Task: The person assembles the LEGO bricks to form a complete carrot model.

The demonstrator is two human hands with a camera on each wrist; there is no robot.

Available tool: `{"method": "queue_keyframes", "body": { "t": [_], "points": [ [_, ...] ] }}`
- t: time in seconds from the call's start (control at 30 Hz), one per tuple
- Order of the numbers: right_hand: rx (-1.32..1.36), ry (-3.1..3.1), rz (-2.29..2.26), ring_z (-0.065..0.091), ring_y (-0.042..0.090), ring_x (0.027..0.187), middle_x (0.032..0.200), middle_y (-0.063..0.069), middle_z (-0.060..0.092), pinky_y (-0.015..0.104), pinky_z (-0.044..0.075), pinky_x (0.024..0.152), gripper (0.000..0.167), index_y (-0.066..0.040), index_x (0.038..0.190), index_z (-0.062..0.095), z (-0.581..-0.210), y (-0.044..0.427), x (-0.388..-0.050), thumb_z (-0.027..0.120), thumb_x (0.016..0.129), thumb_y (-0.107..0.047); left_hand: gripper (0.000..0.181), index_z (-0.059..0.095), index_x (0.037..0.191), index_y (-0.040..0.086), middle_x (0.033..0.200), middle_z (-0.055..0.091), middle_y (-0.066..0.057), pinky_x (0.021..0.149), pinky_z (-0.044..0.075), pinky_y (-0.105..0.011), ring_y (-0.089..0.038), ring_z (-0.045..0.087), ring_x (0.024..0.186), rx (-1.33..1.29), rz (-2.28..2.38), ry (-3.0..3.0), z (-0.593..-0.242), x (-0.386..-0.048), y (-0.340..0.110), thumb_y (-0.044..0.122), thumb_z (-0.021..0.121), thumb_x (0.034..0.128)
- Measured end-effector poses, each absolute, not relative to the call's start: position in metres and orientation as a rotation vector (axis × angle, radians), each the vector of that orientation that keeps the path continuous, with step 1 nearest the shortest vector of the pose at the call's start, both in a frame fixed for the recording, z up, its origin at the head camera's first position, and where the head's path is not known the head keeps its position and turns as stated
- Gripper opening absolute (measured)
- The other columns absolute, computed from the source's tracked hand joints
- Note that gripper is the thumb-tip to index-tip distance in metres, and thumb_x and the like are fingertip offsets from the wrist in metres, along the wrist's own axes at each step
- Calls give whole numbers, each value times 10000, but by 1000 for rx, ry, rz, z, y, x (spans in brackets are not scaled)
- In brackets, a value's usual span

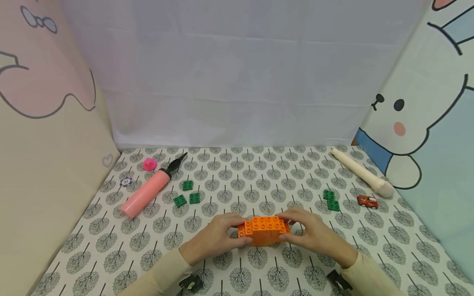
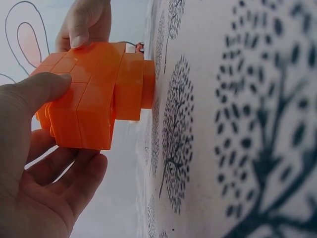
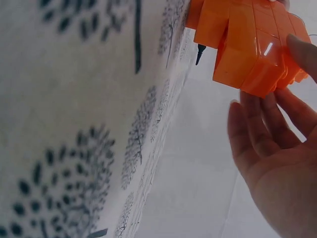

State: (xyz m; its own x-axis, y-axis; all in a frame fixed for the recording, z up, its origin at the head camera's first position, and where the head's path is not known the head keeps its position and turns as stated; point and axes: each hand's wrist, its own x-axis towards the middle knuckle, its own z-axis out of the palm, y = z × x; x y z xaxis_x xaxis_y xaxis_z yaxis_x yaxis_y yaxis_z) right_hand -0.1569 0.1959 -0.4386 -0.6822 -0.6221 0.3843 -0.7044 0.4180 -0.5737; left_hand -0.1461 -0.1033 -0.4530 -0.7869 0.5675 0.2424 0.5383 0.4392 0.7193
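Note:
Between both hands is a stepped block of joined orange toy bricks [image 1: 263,234], studs facing up, widest across its upper part. The left hand [image 1: 221,234] grips its left end, with the thumb [image 2: 47,88] on the near face and the fingers curled behind. At the opposite end the right hand [image 1: 309,231] holds it the same way, thumb in front and fingers at the back. In the left wrist view the narrow underside of the orange block [image 2: 130,84] is at or just above the cloth; contact cannot be told.
Left of the hands lie several green bricks [image 1: 180,200], a pink pump [image 1: 146,193], a pink rubber duck [image 1: 149,164] and a round chip [image 1: 126,181]. To the right are joined green bricks [image 1: 331,200], a red toy car [image 1: 368,201] and a cream stick [image 1: 361,172]. Tree-patterned cloth [image 1: 240,271] covers the table.

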Motion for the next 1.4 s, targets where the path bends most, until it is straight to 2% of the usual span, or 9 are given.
{"method": "queue_keyframes", "body": {
  "t": [0.17,0.3,0.4,0.6,0.67,0.8,0.97,1.13,1.4],
  "points": [
    [1136,-2657,1124,598,41,928,1121,-106,638,339,583,796,442,-150,1223,685,-438,197,-156,781,845,-358,444,691,1231,184,1118,679,94,795,564,-273,-10,598,890,1010,1223,2663,-450,-146,-105,444,742,874],
    [1128,-2678,1143,598,44,938,1131,-108,636,346,581,805,449,-153,1225,685,-437,197,-155,776,847,-378,608,654,1295,167,1183,671,72,919,544,-330,-50,606,1019,965,1126,2708,-445,-148,-114,593,672,862],
    [1127,-2681,1140,598,41,937,1136,-106,639,348,581,805,453,-152,1226,685,-437,197,-155,775,847,-383,672,637,1320,135,1238,660,34,983,519,-375,-99,597,1110,909,1133,2748,-440,-152,-127,625,646,860],
    [1110,-2690,1155,598,38,923,1117,-118,640,347,581,794,446,-160,1219,691,-438,199,-155,777,845,-388,555,657,1302,180,1246,646,69,970,527,-399,-133,602,1120,765,1068,2903,-433,-167,-163,477,757,843],
    [1110,-2691,1158,599,38,924,1118,-119,638,345,581,794,448,-160,1221,691,-438,199,-155,774,847,-392,513,660,1295,178,1255,645,36,973,525,-433,-183,605,1136,702,1010,2970,-432,-172,-176,393,784,846],
    [1126,-2689,1169,600,40,935,1124,-122,636,347,580,805,439,-172,1225,689,-438,199,-156,770,853,-390,495,650,1297,94,1312,610,-119,1022,473,-536,-338,556,1225,525,900,3097,-436,-182,-203,283,788,861],
    [1142,-2678,1177,602,44,927,1107,-133,640,342,579,799,424,-188,1218,690,-439,198,-158,777,850,-380,555,611,1329,40,1325,588,-184,1074,418,-550,-388,518,1258,334,756,3179,-445,-191,-229,261,791,852],
    [1137,-2683,1182,602,42,923,1101,-133,639,337,580,796,430,-180,1215,691,-439,198,-158,780,846,-381,610,583,1334,-35,1272,598,-257,1043,433,-572,-431,546,1200,241,720,3144,-450,-196,-240,251,791,837],
    [1125,-2698,1201,598,47,920,1097,-143,635,338,576,791,417,-205,1214,693,-437,198,-157,778,848,-387,504,640,1254,-59,1206,637,-250,988,472,-554,-418,578,1142,233,707,3107,-458,-201,-245,208,787,852]
  ]
}}
